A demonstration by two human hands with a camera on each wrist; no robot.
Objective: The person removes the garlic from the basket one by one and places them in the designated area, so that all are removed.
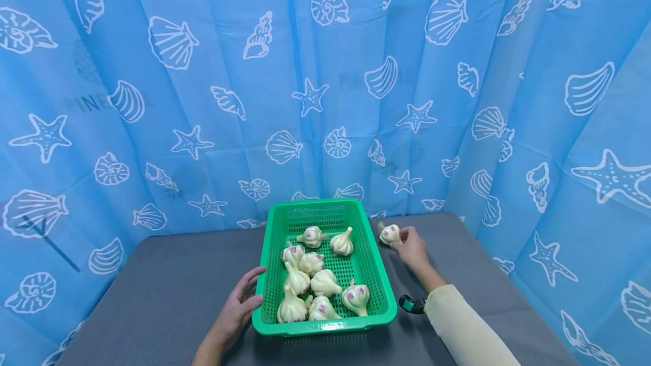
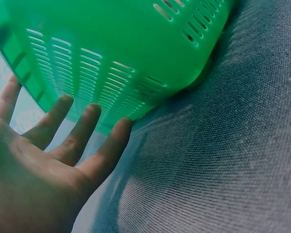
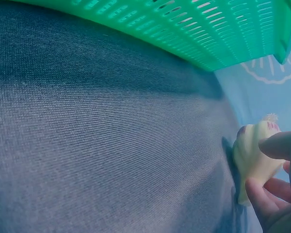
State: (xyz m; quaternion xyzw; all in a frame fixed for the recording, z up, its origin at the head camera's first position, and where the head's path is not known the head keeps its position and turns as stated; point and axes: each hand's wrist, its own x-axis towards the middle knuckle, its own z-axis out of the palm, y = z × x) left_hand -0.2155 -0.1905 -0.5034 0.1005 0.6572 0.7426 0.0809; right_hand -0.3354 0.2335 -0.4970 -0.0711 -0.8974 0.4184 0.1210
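Observation:
A green plastic basket (image 1: 387, 304) holds several white garlic bulbs (image 1: 324, 283) with purple patches. At its left side is my left hand (image 1: 235, 312), fingers spread and fairly straight. In the left wrist view the fingertips (image 2: 91, 109) lie against the slotted wall, and the thumb is near the rim in the head view. My right hand (image 1: 413, 247) pinches a single garlic bulb (image 1: 390, 234) to the right of the basket, near the back of the table. The right wrist view shows the thumb and fingers around this bulb (image 3: 254, 153), close over the grey cloth.
Grey cloth (image 1: 168, 292) covers the table under the basket. A blue curtain (image 1: 315, 123) printed with white shells and starfish hangs behind and at both sides. A dark strap (image 1: 412, 304) is on the right wrist, beside the basket's right rim.

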